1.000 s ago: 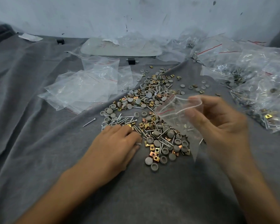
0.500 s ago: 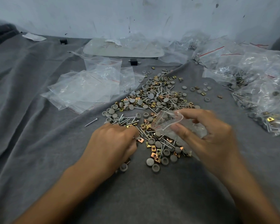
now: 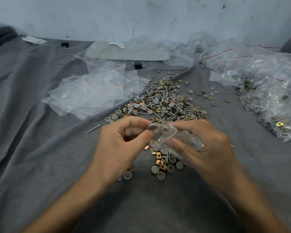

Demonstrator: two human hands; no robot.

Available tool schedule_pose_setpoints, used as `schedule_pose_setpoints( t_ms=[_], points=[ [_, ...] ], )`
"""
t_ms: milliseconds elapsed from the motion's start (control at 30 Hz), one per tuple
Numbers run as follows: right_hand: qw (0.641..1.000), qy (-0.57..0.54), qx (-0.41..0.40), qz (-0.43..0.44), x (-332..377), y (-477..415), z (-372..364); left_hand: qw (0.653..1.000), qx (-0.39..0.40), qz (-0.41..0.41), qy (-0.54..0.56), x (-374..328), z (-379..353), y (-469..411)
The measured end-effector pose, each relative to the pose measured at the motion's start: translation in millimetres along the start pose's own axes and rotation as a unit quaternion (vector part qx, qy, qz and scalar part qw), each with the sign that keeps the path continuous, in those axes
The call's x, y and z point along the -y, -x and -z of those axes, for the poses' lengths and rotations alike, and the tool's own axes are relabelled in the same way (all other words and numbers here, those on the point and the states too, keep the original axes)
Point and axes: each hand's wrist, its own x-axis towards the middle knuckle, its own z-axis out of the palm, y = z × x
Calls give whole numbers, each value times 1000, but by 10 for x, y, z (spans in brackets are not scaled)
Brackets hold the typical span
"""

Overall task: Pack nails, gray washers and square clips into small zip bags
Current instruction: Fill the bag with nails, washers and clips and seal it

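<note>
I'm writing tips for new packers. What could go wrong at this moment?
The left hand pinches round gray washers at the mouth of the small clear zip bag that the right hand holds; the mouth looks narrow, so one may slip past. It would likely fall into the loose pile of washers, nails and gold square clips below, muddling the count.

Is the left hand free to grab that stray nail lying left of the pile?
Probably, but not right now: the stray nail lies on bare cloth beside the left hand, nothing between them, yet that hand pinches a gray washer at the zip bag.
</note>
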Motion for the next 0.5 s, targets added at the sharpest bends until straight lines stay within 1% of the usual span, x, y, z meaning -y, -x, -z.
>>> schedule_pose_setpoints(
  t_ms=[100,167,233,300,333,467,500],
  points=[
    [1000,-16,0,-23,10,-2,16,1000,26,-11,4,-1,-13,24],
    [999,-30,-1,-31,24,-8,30,999,35,-35,-24,3,0,27],
    [999,-37,-5,-32,39,-19,38,992,28,-75,-98,27,31,24],
    [999,-40,-9,-36,45,-25,42,974,18,-119,-190,53,72,21],
    [998,-42,-12,-39,45,-27,42,967,14,-132,-217,59,90,18],
    [997,-42,-39,-51,41,-34,78,968,27,-112,-225,72,149,4],
    [996,-44,-46,-57,39,-37,94,963,42,-106,-246,76,164,3]
  ],
)
